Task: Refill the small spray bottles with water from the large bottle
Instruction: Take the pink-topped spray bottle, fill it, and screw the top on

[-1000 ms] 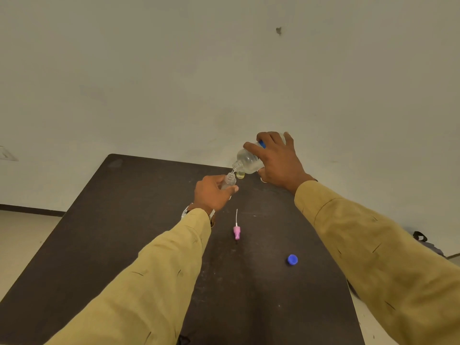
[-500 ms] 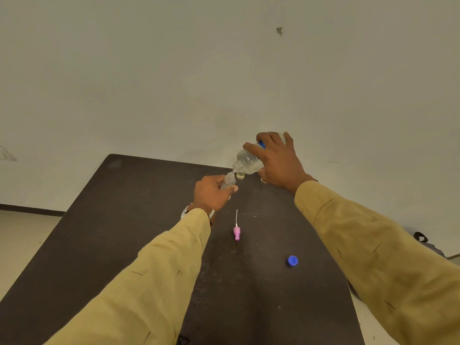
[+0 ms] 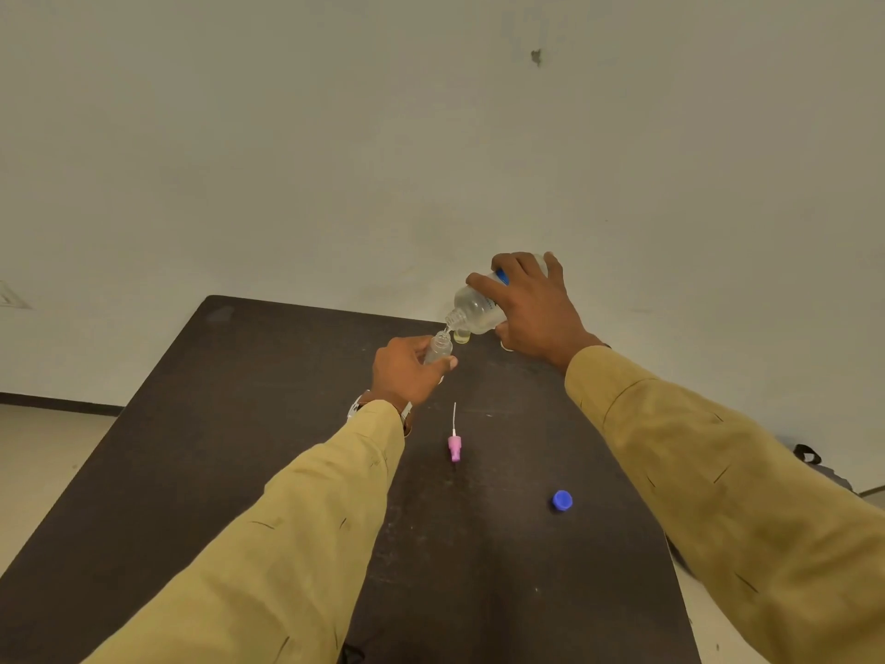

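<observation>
Pouring looks under way: left grip (image 3: 407, 373) clasps 1 small spray bottle (image 3: 439, 349) near the 12 o'clock edge of the desk (image 3: 239, 424), right grip (image 3: 531, 304) grasps the tilted large bottle (image 3: 476, 306) with its mouth just above, while pink spray head (image 3: 454, 447) at 6 o'clock and blue cap (image 3: 562, 500) at 4 o'clock lie unfitted.
</observation>
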